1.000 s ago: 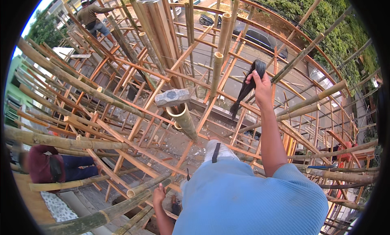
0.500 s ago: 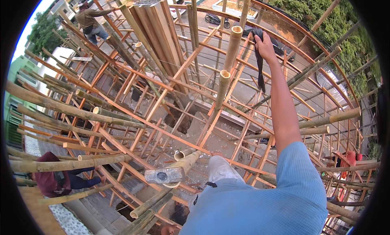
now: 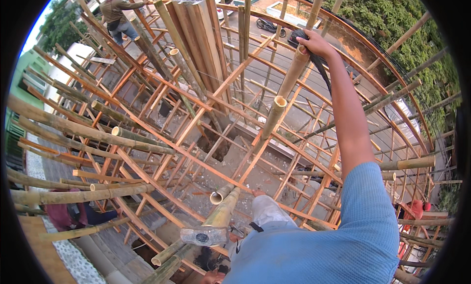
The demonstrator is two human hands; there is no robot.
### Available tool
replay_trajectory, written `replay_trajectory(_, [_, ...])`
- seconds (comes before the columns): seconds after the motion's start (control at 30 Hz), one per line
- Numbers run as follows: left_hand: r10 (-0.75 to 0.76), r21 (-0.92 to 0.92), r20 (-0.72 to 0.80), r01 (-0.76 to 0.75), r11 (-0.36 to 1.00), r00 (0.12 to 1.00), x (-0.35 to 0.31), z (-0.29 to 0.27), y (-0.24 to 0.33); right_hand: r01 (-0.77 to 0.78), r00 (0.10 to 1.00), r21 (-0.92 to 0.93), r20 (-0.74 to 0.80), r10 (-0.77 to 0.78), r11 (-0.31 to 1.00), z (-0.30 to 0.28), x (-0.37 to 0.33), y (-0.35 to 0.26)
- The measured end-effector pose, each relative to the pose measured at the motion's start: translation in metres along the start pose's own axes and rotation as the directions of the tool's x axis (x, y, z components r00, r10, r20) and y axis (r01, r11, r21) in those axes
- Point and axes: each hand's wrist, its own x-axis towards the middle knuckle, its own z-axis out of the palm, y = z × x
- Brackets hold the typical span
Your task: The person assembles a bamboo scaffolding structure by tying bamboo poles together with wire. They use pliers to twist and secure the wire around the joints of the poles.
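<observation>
My right arm reaches up and forward, and my right hand point(image 3: 318, 44) is closed at the top end of an upright bamboo pole point(image 3: 296, 70). In that hand is a bundle of black strips point(image 3: 321, 70), its loose ends hanging down beside the wrist. A second cut bamboo pole point(image 3: 273, 117) stands close below it. My left hand does not show. Lower down, a hammer head point(image 3: 204, 236) appears beside my blue shirt, in front of a thick bamboo pole point(image 3: 223, 210); its handle is hidden. A patch of skin at the lower edge is unclear.
Crossing wooden battens point(image 3: 181, 151) and bamboo poles form an open frame with gaps to the ground far below. A tall boarded column form point(image 3: 198, 53) rises ahead. One person point(image 3: 117, 16) stands far left; another point(image 3: 66, 210) is lower left, and one in red point(image 3: 414, 209) lower right.
My right hand has come to the top of the bamboo pole with the black strips, which hang nearer the wrist. The view has shifted slightly; the hammer head appears lower.
</observation>
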Motion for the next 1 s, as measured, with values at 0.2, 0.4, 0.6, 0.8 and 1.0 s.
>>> replay_trajectory(0.2, [0.074,-0.203,0.112,-0.05,0.978,0.991,0.015,-0.012,0.001,0.038,0.999,-0.113,0.043,-0.033,0.993,0.007,-0.015,-0.034])
replay_trajectory(0.4, [0.071,-0.253,0.033,-0.06,0.966,0.997,0.064,-0.017,0.011,0.18,0.983,-0.599,0.079,-0.166,0.78,0.03,0.006,-0.021])
replay_trajectory(0.6, [0.095,-0.001,-0.152,-0.097,0.995,0.984,0.054,0.017,0.045,0.111,0.994,-0.669,0.073,-0.083,0.735,0.047,0.008,-0.037])
replay_trajectory(0.8, [0.084,0.046,-0.214,-0.076,0.996,0.973,0.058,0.022,0.021,0.038,0.995,-0.704,0.089,0.035,0.709,0.056,0.009,-0.051])
replay_trajectory(1.0, [0.065,-0.012,-0.19,-0.068,0.998,0.98,0.053,0.021,0.005,-0.154,0.986,-0.557,-0.136,0.093,0.816,0.071,-0.001,-0.043])
